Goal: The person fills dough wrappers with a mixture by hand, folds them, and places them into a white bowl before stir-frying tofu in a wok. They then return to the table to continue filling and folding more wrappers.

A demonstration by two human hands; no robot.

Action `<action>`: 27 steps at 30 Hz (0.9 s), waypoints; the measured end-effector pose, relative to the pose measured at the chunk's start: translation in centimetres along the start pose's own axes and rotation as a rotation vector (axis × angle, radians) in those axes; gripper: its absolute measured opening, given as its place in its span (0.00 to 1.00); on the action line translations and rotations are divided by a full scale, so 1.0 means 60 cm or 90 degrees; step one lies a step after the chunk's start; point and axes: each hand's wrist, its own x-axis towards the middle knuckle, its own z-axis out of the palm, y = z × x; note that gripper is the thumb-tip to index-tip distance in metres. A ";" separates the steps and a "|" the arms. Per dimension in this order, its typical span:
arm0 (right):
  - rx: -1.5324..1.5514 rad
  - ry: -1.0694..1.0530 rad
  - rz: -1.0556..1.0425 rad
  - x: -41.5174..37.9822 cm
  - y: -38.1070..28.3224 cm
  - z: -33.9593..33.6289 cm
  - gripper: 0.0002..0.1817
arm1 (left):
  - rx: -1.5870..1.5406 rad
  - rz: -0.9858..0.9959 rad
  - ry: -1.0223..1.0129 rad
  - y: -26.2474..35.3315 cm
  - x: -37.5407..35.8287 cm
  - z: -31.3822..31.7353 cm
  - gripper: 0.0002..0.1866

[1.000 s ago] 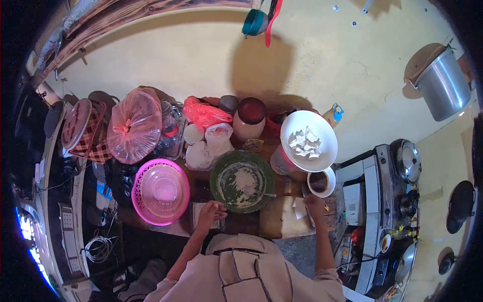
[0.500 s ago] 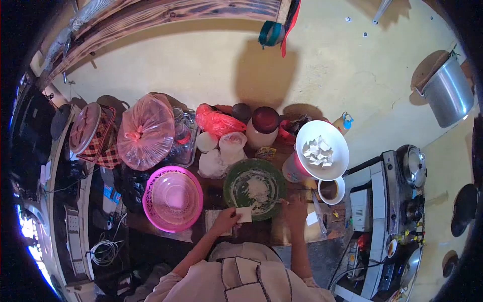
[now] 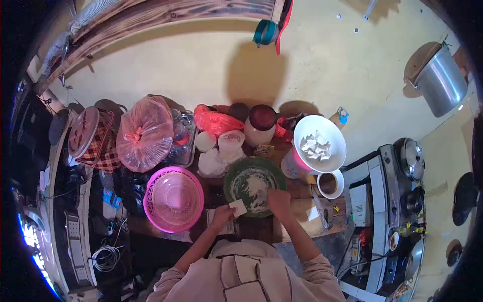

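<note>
My left hand (image 3: 221,217) pinches a small flat white square (image 3: 238,207), possibly a wrapper, beside the near left rim of a green basin (image 3: 232,173). White, powdery or pasty stuff (image 3: 255,186) lies spread in the basin. Over the basin's right side, my right hand (image 3: 279,202) is closed around a spoon, which the hand now mostly hides. A pale packet or stack (image 3: 229,227) lies partly under my left hand. To the right, a white bowl (image 3: 339,138) filled with folded white pieces (image 3: 316,146) rests on a pink-and-white container (image 3: 291,166).
At left stands a pink basket (image 3: 150,206). Plastic bags (image 3: 145,138), a lidded jar (image 3: 259,132) and white bags (image 3: 214,163) line the back. On the right are a cup of dark liquid (image 3: 338,191), a knife-like tool (image 3: 320,214), a white square (image 3: 313,213) and a stove (image 3: 390,166).
My right hand has moved left from the basin's right edge to above its contents. My left hand has shifted slightly left with the white square, which has tilted. The view has turned slightly.
</note>
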 end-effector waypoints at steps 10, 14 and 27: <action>-0.007 -0.063 -0.012 -0.060 0.017 0.048 0.05 | -0.073 0.025 0.115 -0.004 -0.012 0.034 0.09; -0.013 -0.125 0.037 -0.041 0.045 0.031 0.06 | -0.061 0.016 0.137 -0.014 -0.004 0.035 0.10; 0.037 -0.143 -0.186 -0.052 0.039 0.022 0.09 | -0.059 0.018 0.158 0.003 -0.015 0.051 0.10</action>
